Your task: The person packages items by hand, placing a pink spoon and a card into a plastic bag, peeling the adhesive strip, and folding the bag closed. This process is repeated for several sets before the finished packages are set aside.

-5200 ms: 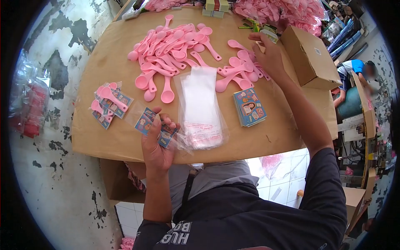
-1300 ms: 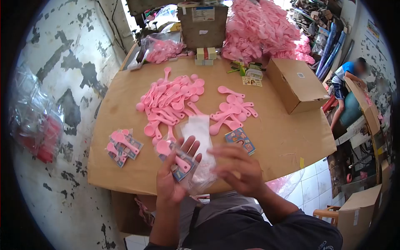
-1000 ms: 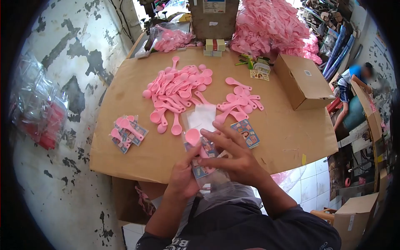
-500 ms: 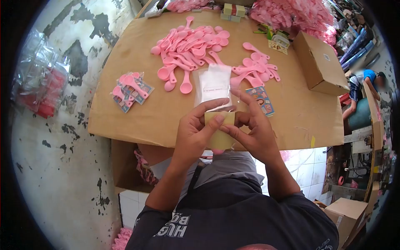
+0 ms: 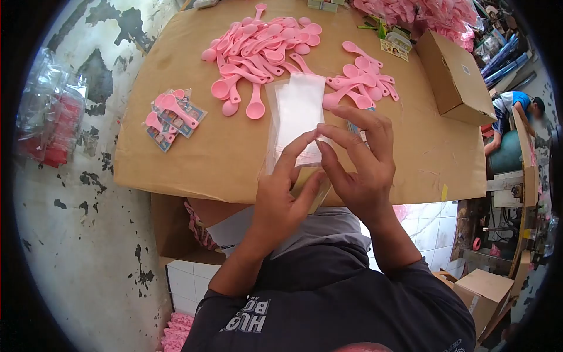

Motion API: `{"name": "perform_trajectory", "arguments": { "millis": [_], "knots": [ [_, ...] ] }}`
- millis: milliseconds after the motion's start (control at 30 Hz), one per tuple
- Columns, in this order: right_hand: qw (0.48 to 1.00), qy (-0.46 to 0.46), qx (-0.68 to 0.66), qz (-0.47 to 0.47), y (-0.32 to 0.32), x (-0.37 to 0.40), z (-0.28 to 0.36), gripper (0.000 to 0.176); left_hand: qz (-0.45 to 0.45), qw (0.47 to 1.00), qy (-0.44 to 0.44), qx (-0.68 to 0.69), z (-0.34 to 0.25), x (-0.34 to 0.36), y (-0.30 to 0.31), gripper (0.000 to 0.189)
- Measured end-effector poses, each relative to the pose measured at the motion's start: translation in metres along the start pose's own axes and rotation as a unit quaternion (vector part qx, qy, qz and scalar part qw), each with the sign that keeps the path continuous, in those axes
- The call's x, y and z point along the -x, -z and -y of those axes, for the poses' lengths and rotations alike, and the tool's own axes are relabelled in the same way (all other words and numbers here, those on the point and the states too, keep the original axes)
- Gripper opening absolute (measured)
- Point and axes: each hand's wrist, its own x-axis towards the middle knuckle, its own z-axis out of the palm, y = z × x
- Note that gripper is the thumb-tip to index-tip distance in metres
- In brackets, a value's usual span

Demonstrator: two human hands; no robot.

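Observation:
Between the thumb and fingers of my left hand [image 5: 284, 196] is a small clear bag with a yellowish card [image 5: 304, 178], held low at the table's front edge. My right hand [image 5: 366, 155] is closed in a pinch, thumb and index tips meeting beside my left index fingertip; what they pinch is too small to make out. Just beyond my fingers lies a stack of clear, white-looking plastic bags [image 5: 299, 108]. A printed blue card [image 5: 353, 130] is mostly hidden behind my right hand. Loose pink measuring spoons [image 5: 272, 50] form a large heap, with a smaller pile [image 5: 358, 82] to its right.
Packed spoons with printed cards [image 5: 173, 120] lie on the table's left. A cardboard box [image 5: 454, 79] stands at the right, near green items [image 5: 375, 26]. Bagged pink pieces [image 5: 425, 17] are piled behind. Another person [image 5: 513, 111] is at far right beside a teal drum.
My right hand has shifted off the card's face to a pinch at my left index fingertip. The bag and card are now tilted and more covered by my left hand. The view has shifted slightly.

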Motion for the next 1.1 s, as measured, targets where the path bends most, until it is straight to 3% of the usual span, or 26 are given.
{"name": "perform_trajectory", "arguments": {
  "millis": [100,300,333,400,467,500,533,567,600,667,767,900,967,1100],
  "knots": [
    [1.000,0.011,0.017,0.004,-0.007,0.006,-0.004,0.027,-0.024,0.999,-0.012,0.035,-0.004,0.001,-0.006,0.062],
    [1.000,0.012,0.020,0.020,-0.003,0.001,-0.005,0.023,-0.038,0.998,-0.049,-0.032,-0.007,0.003,-0.005,0.063],
    [0.999,0.012,0.022,0.021,-0.001,0.000,-0.008,0.023,0.007,0.998,-0.040,-0.046,-0.010,0.004,0.000,0.061],
    [0.997,-0.068,-0.028,-0.028,0.003,0.000,-0.018,0.021,0.053,0.996,-0.030,-0.058,-0.021,0.003,0.009,0.059],
    [0.993,-0.104,-0.050,-0.036,0.014,-0.007,-0.024,0.019,0.100,0.985,0.129,-0.057,-0.029,0.003,0.014,0.054],
    [0.955,-0.192,-0.202,-0.101,0.017,-0.009,-0.026,0.019,0.099,0.985,0.131,-0.056,-0.022,0.004,0.010,0.054],
    [0.882,-0.275,-0.346,-0.162,0.018,-0.009,-0.027,0.018,0.051,0.990,0.104,0.078,-0.009,0.004,0.003,0.054],
    [0.904,-0.251,-0.315,-0.144,0.020,-0.007,-0.027,0.019,0.002,0.975,0.075,0.210,-0.002,0.004,0.000,0.053],
    [0.904,-0.252,-0.315,-0.143,0.021,-0.007,-0.024,0.019,0.002,0.975,0.076,0.210,0.001,0.004,0.000,0.053],
    [0.990,-0.062,-0.126,0.020,0.023,-0.006,-0.017,0.022,0.001,0.974,0.061,0.219,0.003,0.002,0.001,0.051],
    [0.998,0.000,-0.040,0.052,0.013,-0.002,-0.002,0.026,-0.006,0.968,0.102,0.228,-0.007,0.003,0.001,0.049],
    [0.999,0.008,-0.012,0.032,-0.002,0.004,-0.004,0.028,-0.044,0.985,0.006,0.169,0.002,0.004,-0.007,0.052],
    [1.000,0.013,-0.003,0.018,-0.005,0.004,-0.004,0.027,-0.005,0.991,-0.035,0.131,0.005,0.003,-0.005,0.055],
    [1.000,0.013,0.000,0.008,-0.005,0.005,-0.006,0.025,-0.010,0.992,-0.031,0.118,-0.002,0.003,-0.005,0.054]
  ]
}}
